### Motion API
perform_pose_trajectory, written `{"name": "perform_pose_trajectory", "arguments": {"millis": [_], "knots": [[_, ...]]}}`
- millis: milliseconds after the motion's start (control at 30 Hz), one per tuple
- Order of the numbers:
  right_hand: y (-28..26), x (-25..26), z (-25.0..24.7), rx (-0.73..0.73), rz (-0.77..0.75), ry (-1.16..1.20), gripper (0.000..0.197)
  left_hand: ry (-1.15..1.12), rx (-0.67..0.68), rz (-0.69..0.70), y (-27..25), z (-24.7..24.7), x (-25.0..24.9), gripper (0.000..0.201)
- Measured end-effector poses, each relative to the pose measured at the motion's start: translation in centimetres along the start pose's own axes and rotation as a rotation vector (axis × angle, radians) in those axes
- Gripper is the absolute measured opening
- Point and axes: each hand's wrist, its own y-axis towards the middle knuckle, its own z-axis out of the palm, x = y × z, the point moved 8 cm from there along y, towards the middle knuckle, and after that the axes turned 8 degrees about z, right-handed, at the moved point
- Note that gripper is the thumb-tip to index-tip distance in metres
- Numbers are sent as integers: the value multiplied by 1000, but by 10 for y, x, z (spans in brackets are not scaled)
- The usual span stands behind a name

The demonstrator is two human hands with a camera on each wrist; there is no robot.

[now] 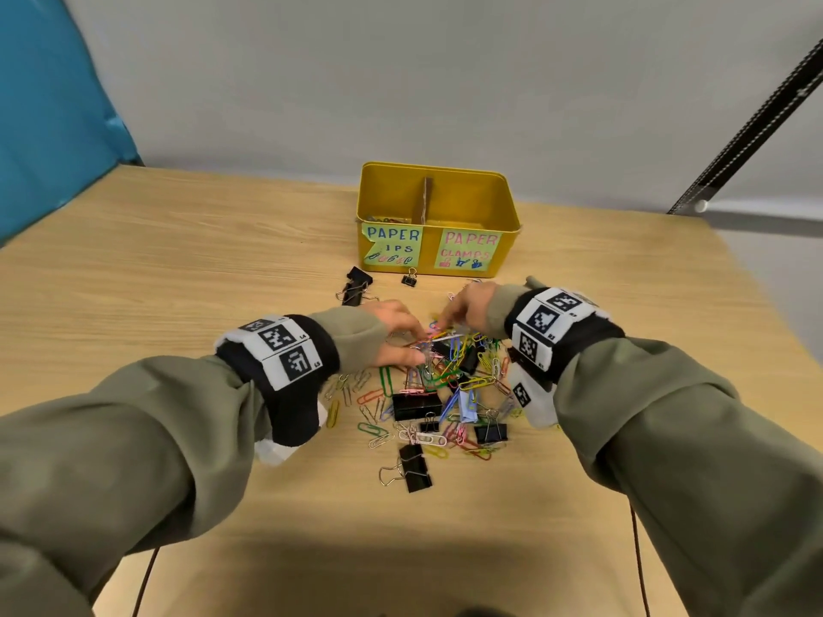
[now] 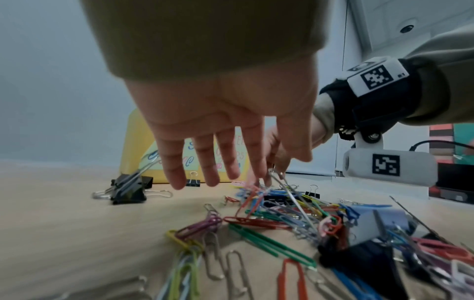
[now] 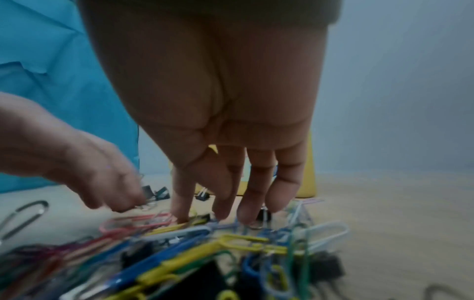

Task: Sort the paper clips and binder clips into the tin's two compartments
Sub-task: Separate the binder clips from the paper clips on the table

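Observation:
The yellow tin stands at the back, its left half labelled for paper clips and its right half for clamps. A few clips show in the left compartment. A pile of coloured paper clips mixed with black binder clips lies in front of it. My left hand is over the pile's far left and pinches a silver paper clip between thumb and forefinger, the other fingers straight. My right hand points down, its straight fingertips touching clips at the pile's far side.
Two large black binder clips and a small one lie apart from the pile, just before the tin. Another large one sits on the near side. A blue curtain hangs at the left. Bare wooden table lies left of the pile.

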Motion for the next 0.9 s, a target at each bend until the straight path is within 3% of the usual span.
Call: {"name": "perform_pose_trajectory", "arguments": {"millis": [133, 267, 367, 467, 500, 567, 633, 733, 900], "knots": [[-4, 8, -9, -124, -31, 92, 54, 193, 241, -12, 2, 26, 0, 75], [2, 4, 7, -17, -60, 165, 50, 144, 217, -80, -1, 30, 10, 85], [2, -5, 14, -14, 24, 96, 42, 97, 127, -100, -5, 17, 14, 77], [5, -5, 5, -85, 70, 105, 30, 60, 30, -119, -5, 1, 13, 55], [6, -2, 2, -107, 57, 112, 33, 47, 5, -129, -4, -3, 12, 50], [10, 8, -1, -139, -3, 103, 56, 52, -31, -125, -1, -8, 10, 50], [9, 23, 4, -104, -86, 7, 71, 109, 34, -65, 5, 0, 5, 60], [6, 37, 14, 2, -161, -195, 68, 141, 207, -46, 3, 20, 5, 63], [-6, 23, -7, -113, -70, 51, 39, 56, 164, -158, -13, 7, 20, 47]]}}
